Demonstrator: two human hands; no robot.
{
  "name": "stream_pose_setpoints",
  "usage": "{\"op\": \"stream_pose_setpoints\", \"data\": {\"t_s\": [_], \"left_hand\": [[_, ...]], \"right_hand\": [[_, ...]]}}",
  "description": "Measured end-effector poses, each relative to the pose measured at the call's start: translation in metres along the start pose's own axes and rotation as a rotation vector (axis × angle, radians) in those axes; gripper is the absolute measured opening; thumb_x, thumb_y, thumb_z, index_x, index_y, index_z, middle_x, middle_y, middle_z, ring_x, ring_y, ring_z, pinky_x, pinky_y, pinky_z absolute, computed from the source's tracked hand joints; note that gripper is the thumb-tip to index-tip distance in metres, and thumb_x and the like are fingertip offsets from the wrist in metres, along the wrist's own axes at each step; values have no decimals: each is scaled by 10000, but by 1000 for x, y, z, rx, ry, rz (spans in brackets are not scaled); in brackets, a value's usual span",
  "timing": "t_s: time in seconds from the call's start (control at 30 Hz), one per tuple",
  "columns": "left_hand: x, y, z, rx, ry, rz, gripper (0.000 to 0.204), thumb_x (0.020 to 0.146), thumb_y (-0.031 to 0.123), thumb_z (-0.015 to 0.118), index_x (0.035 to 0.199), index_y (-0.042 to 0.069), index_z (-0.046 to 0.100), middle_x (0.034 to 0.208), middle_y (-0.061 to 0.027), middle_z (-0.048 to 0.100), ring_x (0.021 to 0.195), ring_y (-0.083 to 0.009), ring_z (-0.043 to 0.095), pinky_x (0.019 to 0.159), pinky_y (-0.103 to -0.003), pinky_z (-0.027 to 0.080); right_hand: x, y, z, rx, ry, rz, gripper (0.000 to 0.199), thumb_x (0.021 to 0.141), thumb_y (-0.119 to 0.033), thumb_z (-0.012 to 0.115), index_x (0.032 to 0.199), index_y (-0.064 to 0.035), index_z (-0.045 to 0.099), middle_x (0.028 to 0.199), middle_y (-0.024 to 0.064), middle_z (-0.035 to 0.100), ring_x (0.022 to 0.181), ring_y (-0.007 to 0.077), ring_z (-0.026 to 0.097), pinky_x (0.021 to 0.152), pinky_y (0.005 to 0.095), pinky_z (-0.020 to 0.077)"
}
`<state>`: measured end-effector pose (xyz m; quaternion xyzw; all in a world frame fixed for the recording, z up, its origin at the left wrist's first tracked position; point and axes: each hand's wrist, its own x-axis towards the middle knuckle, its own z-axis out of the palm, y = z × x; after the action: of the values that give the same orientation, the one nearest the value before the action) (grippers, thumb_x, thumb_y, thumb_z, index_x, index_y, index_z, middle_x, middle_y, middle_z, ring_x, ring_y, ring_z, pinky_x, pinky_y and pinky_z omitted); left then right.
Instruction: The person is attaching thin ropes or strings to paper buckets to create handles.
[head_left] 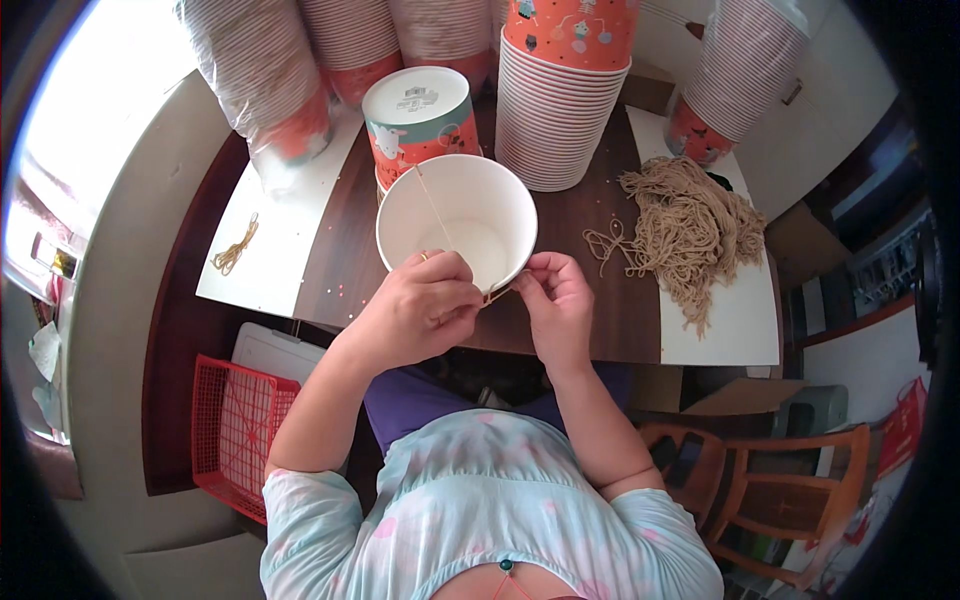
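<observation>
A white paper bucket (508, 205) stands mouth up at the table's near edge. A thin tan cord (434, 205) runs from its far rim across the opening to my left hand (432, 305). That hand is closed, its fingertips pinching the cord by the near rim. My right hand (558, 305) is closed too, thumb and forefinger pinched on the cord at the bucket's near right rim. A short stretch of cord shows between the hands; the fingertips partly hide it. Just behind stands an upside-down orange and green printed bucket (418, 95).
A tall stack of nested buckets (555, 120) rises behind, with plastic-wrapped stacks (255, 70) farther back. To the right lies a tangled heap of tan cords (690, 225); a small cord bundle (235, 245) lies left. A red crate (240, 425) and wooden chair (790, 490) flank me.
</observation>
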<state>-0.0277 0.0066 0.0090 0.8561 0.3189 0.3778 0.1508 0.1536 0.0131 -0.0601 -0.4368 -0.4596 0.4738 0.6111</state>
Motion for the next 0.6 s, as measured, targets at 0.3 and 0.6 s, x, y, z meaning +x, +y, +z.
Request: {"op": "stream_pose_setpoints", "data": {"t_s": [0.3,0.6], "left_hand": [[1,4,-1,40,60,-16,154,647,48,658,782,80,590,893,-48,622,820,-236,584,797,-367,421],[3,8,-16,82,-32,-75,119,707,10,625,813,62,612,778,-45,590,783,-226,566,828,-336,388]], "right_hand": [[-11,-39,5,-734,-221,-951,329,690,-45,694,1006,-85,612,1032,62,591,934,239,569,856,414,420],[-3,-40,-1,-578,-171,-861,174,701,-35,703,812,-119,598,825,9,625,811,195,594,794,360,417]]}}
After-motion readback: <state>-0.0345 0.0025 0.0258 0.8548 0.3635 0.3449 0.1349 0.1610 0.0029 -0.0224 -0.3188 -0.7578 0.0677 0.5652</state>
